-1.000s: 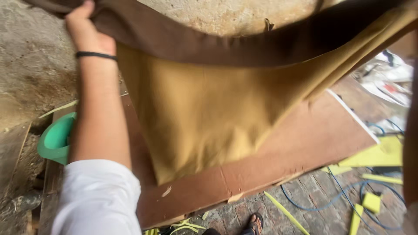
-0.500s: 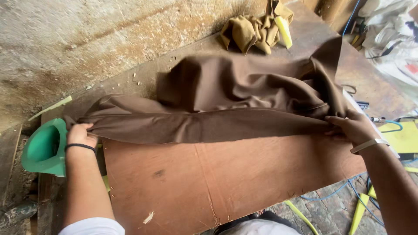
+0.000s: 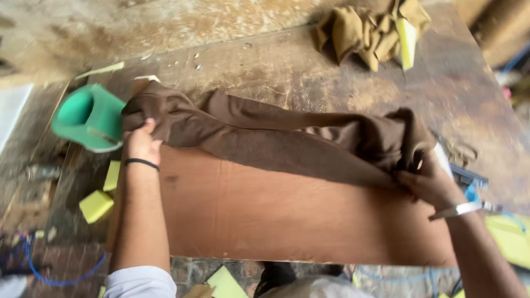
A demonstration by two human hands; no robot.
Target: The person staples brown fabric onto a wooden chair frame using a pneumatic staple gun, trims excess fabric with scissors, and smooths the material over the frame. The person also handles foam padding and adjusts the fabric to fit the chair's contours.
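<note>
A long brown cloth lies bunched across the far edge of a reddish plywood board. My left hand, with a black band on the wrist, grips the cloth's left end beside a green plastic tub. At the cloth's right end my right hand, wearing a metal bracelet, pinches the gathered fabric. The cloth is stretched between both hands and rests on the board.
A crumpled mustard cloth with a yellow foam strip lies at the back of the worn wooden table. Yellow foam blocks sit left of the board. A blue cable runs on the brick floor.
The cloth was held up high, showing its mustard lining; it has since come down onto the board. My hands have drawn it narrower and flatter against the board's far edge.
</note>
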